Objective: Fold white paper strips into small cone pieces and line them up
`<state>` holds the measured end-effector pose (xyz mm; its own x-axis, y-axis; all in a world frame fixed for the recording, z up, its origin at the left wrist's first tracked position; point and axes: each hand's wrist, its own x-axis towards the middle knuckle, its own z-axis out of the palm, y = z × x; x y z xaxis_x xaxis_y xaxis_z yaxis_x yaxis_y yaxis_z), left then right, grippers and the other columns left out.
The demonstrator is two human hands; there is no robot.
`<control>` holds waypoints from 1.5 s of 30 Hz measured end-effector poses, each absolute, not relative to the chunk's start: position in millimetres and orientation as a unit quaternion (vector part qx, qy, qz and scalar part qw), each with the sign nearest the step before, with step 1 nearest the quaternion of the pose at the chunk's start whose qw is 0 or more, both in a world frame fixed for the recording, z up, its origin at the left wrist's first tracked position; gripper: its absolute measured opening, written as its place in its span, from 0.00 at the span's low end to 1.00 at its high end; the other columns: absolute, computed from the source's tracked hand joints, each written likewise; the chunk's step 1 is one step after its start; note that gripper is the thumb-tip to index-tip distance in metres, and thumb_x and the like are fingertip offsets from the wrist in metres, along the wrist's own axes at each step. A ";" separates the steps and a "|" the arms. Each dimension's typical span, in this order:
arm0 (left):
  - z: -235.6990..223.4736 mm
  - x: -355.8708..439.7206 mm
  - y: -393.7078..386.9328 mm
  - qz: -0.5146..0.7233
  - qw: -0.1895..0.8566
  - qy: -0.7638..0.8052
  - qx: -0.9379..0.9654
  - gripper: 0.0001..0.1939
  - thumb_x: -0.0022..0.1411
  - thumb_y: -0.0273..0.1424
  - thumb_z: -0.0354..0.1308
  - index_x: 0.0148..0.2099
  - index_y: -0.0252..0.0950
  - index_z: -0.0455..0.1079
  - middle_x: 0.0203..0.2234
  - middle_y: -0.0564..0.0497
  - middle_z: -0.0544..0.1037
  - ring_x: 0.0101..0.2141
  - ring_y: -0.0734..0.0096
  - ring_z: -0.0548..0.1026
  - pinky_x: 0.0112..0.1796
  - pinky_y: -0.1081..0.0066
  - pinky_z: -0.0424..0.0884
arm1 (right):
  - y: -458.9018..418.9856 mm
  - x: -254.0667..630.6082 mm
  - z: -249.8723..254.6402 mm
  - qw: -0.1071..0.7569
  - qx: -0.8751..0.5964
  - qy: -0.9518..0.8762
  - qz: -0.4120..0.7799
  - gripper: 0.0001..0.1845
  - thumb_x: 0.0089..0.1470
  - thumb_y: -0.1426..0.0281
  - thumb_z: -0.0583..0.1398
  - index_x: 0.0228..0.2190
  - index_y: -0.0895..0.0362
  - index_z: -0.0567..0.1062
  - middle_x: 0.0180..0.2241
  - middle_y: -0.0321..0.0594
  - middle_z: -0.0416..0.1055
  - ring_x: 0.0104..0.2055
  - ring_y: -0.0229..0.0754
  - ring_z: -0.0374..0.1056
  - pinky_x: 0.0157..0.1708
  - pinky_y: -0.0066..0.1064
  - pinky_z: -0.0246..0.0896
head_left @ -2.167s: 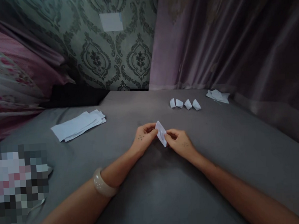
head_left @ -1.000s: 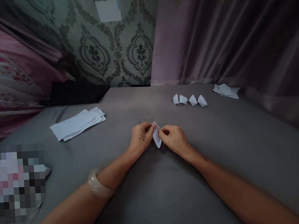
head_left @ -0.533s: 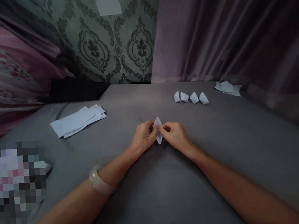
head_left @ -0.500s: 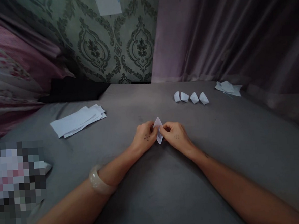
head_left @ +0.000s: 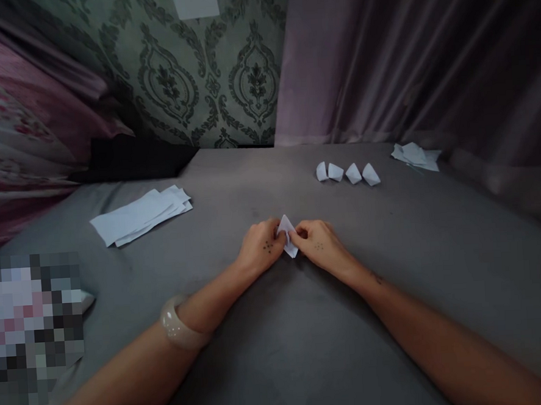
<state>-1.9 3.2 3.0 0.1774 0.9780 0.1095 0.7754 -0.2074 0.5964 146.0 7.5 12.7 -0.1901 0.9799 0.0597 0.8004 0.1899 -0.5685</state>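
Observation:
Between my two hands is a small white folded paper point(head_left: 286, 225), diamond-shaped, with one point facing away and one toward me. My left hand point(head_left: 263, 244) grips its left edge, thumb on top and the other fingers curled beneath. From the right side, my right hand point(head_left: 317, 243) pinches the same piece, its thumb pressed near the middle. The fingertips under the paper are hidden. Farther off to the right, several folded white paper pieces point(head_left: 353, 173) stand in a row, apart from my hands.
White paper strips point(head_left: 138, 215) lie stacked at the left on the grey sheet point(head_left: 270, 349). More paper pieces point(head_left: 415, 156) rest at the back right. A black cloth point(head_left: 134, 159) sits at the far left, and a blurred-out patch point(head_left: 30, 327) covers something at the near left.
The folded paper has tilted slightly between my hands, its near point shifting a little to the right. Both hands keep their hold, and the camera view has shifted slightly.

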 end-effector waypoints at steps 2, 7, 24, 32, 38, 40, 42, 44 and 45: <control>0.9 -3.4 4.8 0.251 0.224 0.590 0.734 0.09 0.57 0.28 0.51 0.31 0.34 0.71 0.19 0.53 0.70 0.21 0.75 0.64 0.24 0.74 0.53 | 8.5 148.4 10.4 0.224 -0.587 -0.744 0.226 0.12 0.54 0.66 0.57 0.25 0.57 0.77 0.22 0.38 0.74 0.23 0.37 0.66 0.24 0.28 0.53; -3.4 -12.7 15.2 0.313 0.297 0.584 0.688 0.11 0.54 0.27 0.51 0.36 0.33 0.74 0.21 0.52 0.73 0.23 0.75 0.68 0.23 0.76 0.57 | -1.5 156.0 13.9 0.305 -0.498 -0.779 0.228 0.13 0.55 0.70 0.55 0.43 0.55 0.74 0.24 0.34 0.73 0.23 0.35 0.66 0.28 0.26 0.58; -2.8 -20.9 22.8 0.341 0.327 0.602 0.644 0.14 0.51 0.27 0.51 0.38 0.32 0.75 0.20 0.51 0.75 0.23 0.72 0.72 0.24 0.76 0.62 | -13.2 154.4 6.8 0.206 -0.392 -0.896 0.019 0.12 0.62 0.65 0.53 0.40 0.54 0.74 0.36 0.38 0.72 0.32 0.36 0.67 0.31 0.28 0.56; -6.8 -23.3 24.6 0.337 0.317 0.603 0.650 0.14 0.53 0.28 0.51 0.40 0.33 0.74 0.21 0.51 0.75 0.23 0.72 0.72 0.25 0.75 0.62 | -12.8 156.0 9.6 0.162 -0.393 -0.903 -0.060 0.13 0.62 0.72 0.51 0.34 0.57 0.75 0.32 0.38 0.71 0.28 0.34 0.64 0.29 0.29 0.52; 4.8 -21.8 21.0 0.310 0.285 0.601 0.680 0.15 0.53 0.28 0.52 0.43 0.35 0.74 0.22 0.52 0.74 0.23 0.73 0.69 0.26 0.74 0.60 | -12.1 156.3 12.2 0.129 -0.371 -0.918 -0.061 0.13 0.59 0.78 0.50 0.34 0.58 0.74 0.32 0.39 0.70 0.29 0.35 0.63 0.29 0.29 0.51; 6.8 -21.9 20.9 0.304 0.285 0.608 0.675 0.14 0.56 0.32 0.52 0.41 0.35 0.75 0.22 0.52 0.74 0.24 0.72 0.69 0.26 0.74 0.60 | -11.8 156.9 11.6 0.127 -0.372 -0.917 -0.063 0.13 0.58 0.79 0.50 0.34 0.58 0.73 0.32 0.39 0.70 0.30 0.35 0.63 0.29 0.29 0.51; 6.7 -22.9 21.6 0.303 0.284 0.608 0.677 0.15 0.59 0.37 0.51 0.38 0.34 0.75 0.21 0.52 0.73 0.23 0.73 0.68 0.25 0.74 0.58 | -11.7 157.8 11.0 0.128 -0.376 -0.916 -0.063 0.13 0.58 0.80 0.50 0.33 0.58 0.73 0.33 0.39 0.70 0.30 0.35 0.63 0.29 0.29 0.51; 5.3 -24.5 22.7 0.300 0.273 0.606 0.685 0.16 0.60 0.38 0.50 0.34 0.33 0.75 0.20 0.53 0.72 0.23 0.74 0.66 0.25 0.75 0.56 | -12.0 158.5 11.0 0.130 -0.380 -0.914 -0.062 0.13 0.58 0.80 0.50 0.33 0.58 0.73 0.33 0.39 0.70 0.30 0.35 0.63 0.30 0.29 0.51; 4.4 -25.3 23.2 0.295 0.265 0.606 0.689 0.16 0.59 0.37 0.50 0.32 0.32 0.74 0.20 0.53 0.71 0.24 0.74 0.65 0.25 0.75 0.56 | -12.3 158.6 11.5 0.129 -0.384 -0.912 -0.060 0.13 0.59 0.79 0.49 0.33 0.57 0.72 0.34 0.39 0.70 0.30 0.35 0.63 0.29 0.29 0.50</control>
<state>-25.3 23.2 4.4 0.0910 0.9922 0.0857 0.6787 -0.1247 0.7237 158.6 -12.3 11.5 -0.6713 0.6854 0.2822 0.7165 0.6975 0.0104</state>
